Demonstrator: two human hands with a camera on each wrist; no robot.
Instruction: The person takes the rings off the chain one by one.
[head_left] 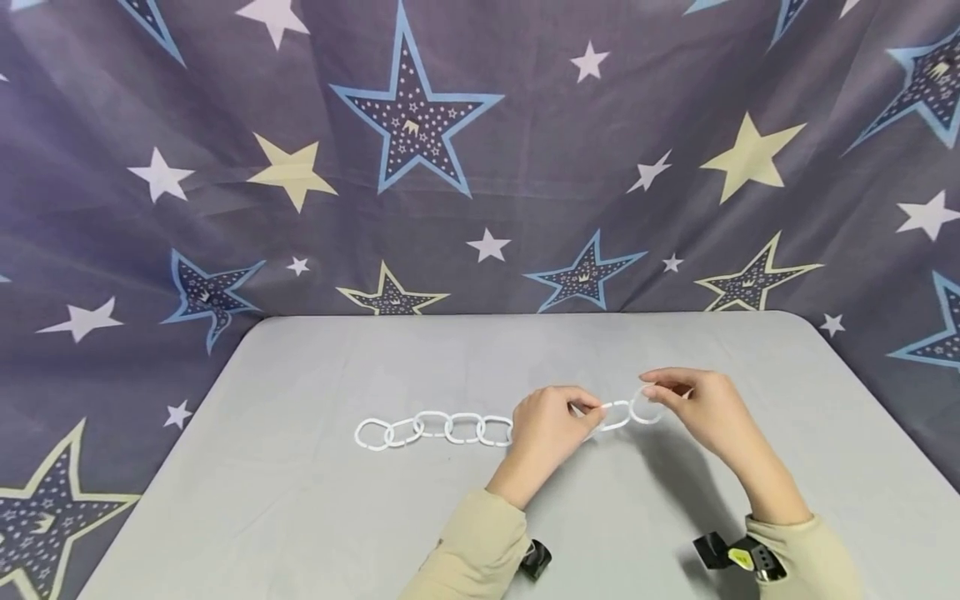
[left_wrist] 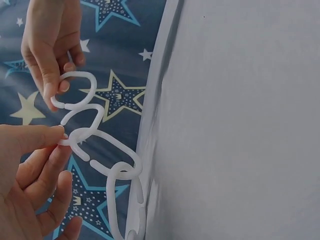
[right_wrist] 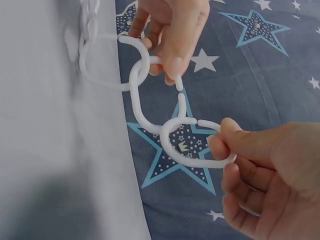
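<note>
A chain of white plastic links (head_left: 467,415) runs across the grey table, its left part lying flat and its right end raised between both hands. My left hand (head_left: 551,427) pinches the second link from the right end (right_wrist: 135,102) between thumb and forefinger. This link has a small split in its side, seen in the right wrist view. My right hand (head_left: 699,408) pinches the end link (right_wrist: 195,163) by its outer curve. The end link also has a narrow split and hooks through the second one. In the head view, the left hand covers part of the chain.
A grey cloth covers the table (head_left: 300,517). Behind it hangs a dark star-patterned curtain (head_left: 525,192), which also flanks both sides. A black wrist device (head_left: 767,560) sits at the right sleeve, and another dark one (head_left: 536,560) at the left sleeve.
</note>
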